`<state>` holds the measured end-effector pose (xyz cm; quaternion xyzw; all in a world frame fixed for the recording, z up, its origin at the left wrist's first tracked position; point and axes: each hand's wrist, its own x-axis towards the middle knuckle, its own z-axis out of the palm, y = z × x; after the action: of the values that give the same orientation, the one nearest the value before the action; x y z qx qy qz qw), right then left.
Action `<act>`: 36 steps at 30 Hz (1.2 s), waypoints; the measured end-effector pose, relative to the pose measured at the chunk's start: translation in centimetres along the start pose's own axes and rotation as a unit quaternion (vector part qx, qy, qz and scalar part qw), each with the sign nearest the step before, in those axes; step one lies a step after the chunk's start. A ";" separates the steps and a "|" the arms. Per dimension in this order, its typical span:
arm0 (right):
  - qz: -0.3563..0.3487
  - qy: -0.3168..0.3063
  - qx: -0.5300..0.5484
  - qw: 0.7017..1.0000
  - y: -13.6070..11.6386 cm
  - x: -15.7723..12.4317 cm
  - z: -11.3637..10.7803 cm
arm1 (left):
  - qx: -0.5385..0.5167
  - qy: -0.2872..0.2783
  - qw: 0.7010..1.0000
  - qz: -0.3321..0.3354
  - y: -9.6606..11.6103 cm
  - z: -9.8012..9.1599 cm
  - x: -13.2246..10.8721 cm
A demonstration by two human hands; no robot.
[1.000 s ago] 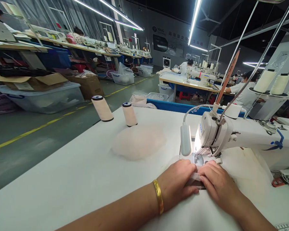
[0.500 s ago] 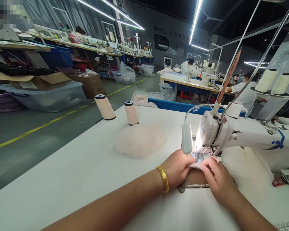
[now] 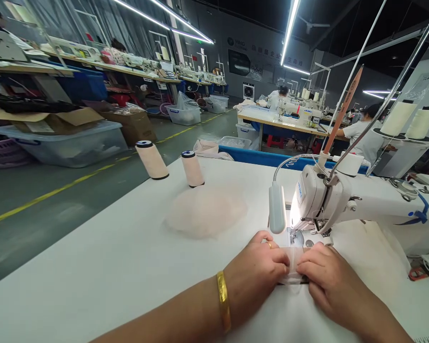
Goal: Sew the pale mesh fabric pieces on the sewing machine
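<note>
A strip of sheer white fabric (image 3: 293, 267) lies in front of the needle area of a white sewing machine (image 3: 314, 205). My left hand (image 3: 259, 267), with a gold bangle at the wrist, is closed on the fabric's left side, fingers bent. On the right side my right hand (image 3: 331, 276) grips the same fabric between thumb and fingers. Its far end reaches the presser foot (image 3: 293, 237), lit by the machine's lamp; whether it lies under the foot I cannot tell. Left of the machine, a pile of sheer pale pink fabric (image 3: 207, 212) rests on the white table (image 3: 128, 267).
Two pale pink thread cones (image 3: 152, 160) stand at the table's far left edge. More sheer fabric (image 3: 364, 252) lies right of my right hand, near red-handled snips (image 3: 418, 273). Thread stand rods (image 3: 389, 85) rise behind the machine. Co-workers sit at other sewing tables (image 3: 264, 119).
Both hands have come back toward me from the presser foot, and the strip now lies flatter between them. The left hand's fingers have shifted; the pink pile looks little changed.
</note>
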<state>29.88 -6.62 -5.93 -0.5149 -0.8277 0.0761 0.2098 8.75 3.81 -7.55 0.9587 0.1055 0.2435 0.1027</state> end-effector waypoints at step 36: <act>-0.019 0.071 -0.049 0.996 1.4 0.8 2.0 | 0.047 0.010 0.999 0.006 -1.9 0.1 0.7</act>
<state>29.91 -5.11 -7.99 -0.5127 -0.8232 -0.0050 0.2438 9.10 5.81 -7.79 0.9605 0.1122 0.2486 0.0552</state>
